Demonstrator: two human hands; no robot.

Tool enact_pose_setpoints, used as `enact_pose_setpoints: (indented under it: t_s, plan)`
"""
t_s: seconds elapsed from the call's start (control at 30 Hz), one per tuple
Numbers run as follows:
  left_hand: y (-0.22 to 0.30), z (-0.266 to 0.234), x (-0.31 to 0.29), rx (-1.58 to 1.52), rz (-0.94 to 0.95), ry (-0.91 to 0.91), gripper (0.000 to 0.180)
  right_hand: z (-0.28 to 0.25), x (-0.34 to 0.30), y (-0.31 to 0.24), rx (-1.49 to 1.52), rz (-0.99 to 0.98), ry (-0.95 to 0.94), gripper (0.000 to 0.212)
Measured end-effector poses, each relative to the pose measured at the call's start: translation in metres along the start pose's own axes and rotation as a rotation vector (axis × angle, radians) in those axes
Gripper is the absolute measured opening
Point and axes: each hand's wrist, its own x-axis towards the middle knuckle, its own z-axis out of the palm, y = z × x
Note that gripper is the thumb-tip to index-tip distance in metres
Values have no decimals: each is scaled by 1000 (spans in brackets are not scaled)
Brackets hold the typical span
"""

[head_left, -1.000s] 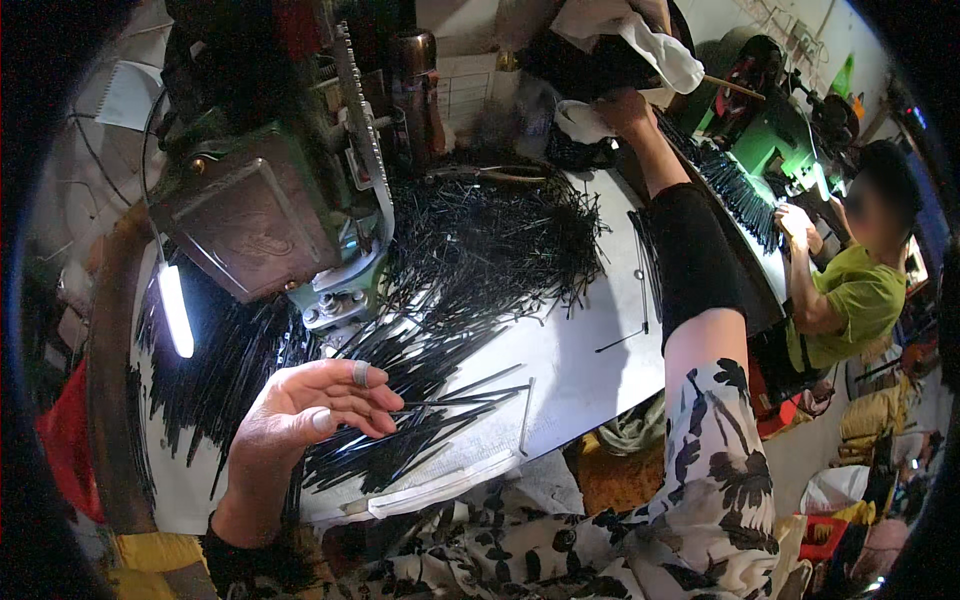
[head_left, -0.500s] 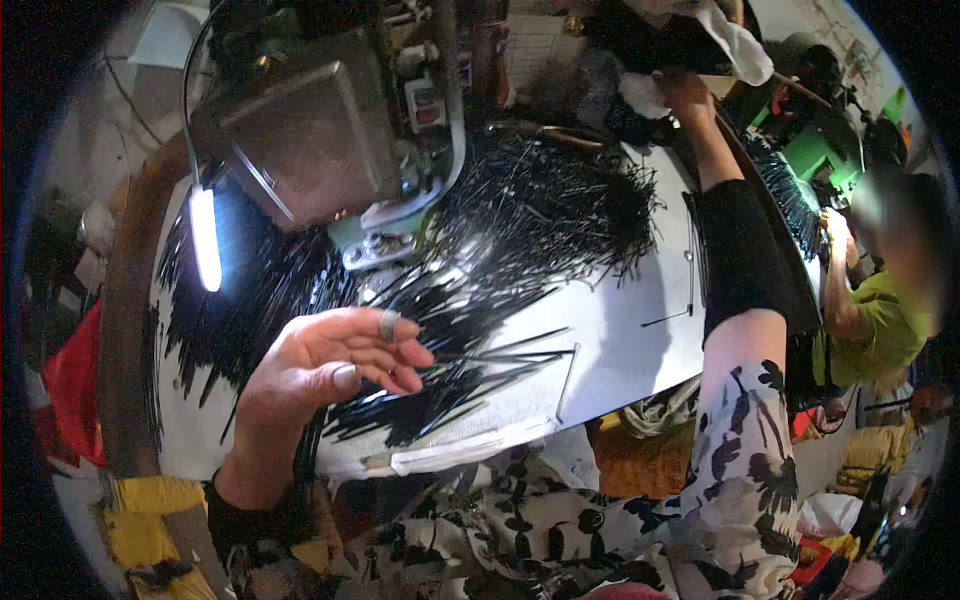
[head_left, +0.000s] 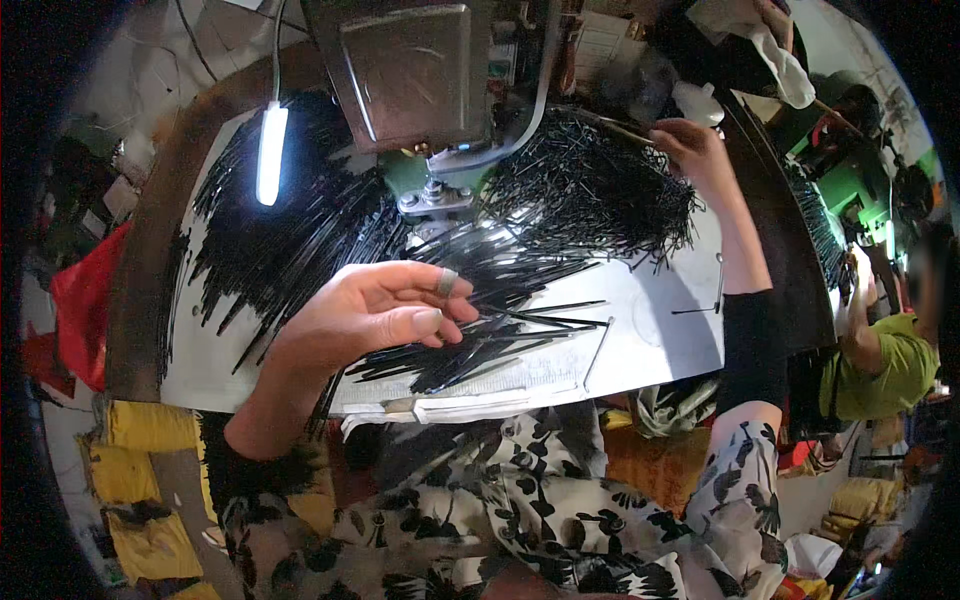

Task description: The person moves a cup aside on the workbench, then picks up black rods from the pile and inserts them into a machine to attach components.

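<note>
Left hand (head_left: 385, 310): palm inward over the black rods (head_left: 290, 220), near the middle of the clock; fingers half curled, thumb toward them, a ring (head_left: 447, 283) on one finger. I can't tell whether it grips a rod.
Right hand (head_left: 692, 150): out at two o'clock, by the far edge of the heap (head_left: 600, 185), fingers bent toward nine. What it grips, if anything, I can't make out.
Rods: fanned from ten o'clock in to the centre of the white tabletop (head_left: 660, 320), several poking out toward three; the heap, more tangled, sits at two.
Machine (head_left: 410, 70): at twelve, its foot over the rods.
Lamp (head_left: 271, 155): lit, hanging at ten.
Strip (head_left: 470, 405): pale, along the six o'clock edge.
Red cloth (head_left: 95, 305): off at nine.
Co-worker (head_left: 875, 370): in green, out past three.
</note>
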Motion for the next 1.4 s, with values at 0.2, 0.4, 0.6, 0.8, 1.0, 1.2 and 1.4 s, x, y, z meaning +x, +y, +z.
enact_pose_setpoints:
  t_s: [0.2,0.4,0.6,0.8,1.0,1.2,1.4]
  plan:
    - [1,1,-11,-3,-30,-40,40,71,16,-28,-592,-202,94,29]
    - [-10,-14,-15,46,40,-14,38,94,34,-20,-748,-145,48,21]
    - [-25,-33,-4,264,97,168,37,94,35,-2,-437,-305,189,16]
    - [-24,-39,25,831,118,308,32,80,29,-7,386,-231,341,21]
    - [-45,-44,63,1339,363,493,26,83,-9,-34,441,-31,153,23]
    - [-48,-46,82,1574,380,422,22,91,-37,-32,413,45,-159,26]
    - [-43,-39,85,1602,271,398,17,96,-46,-44,203,-170,-237,24]
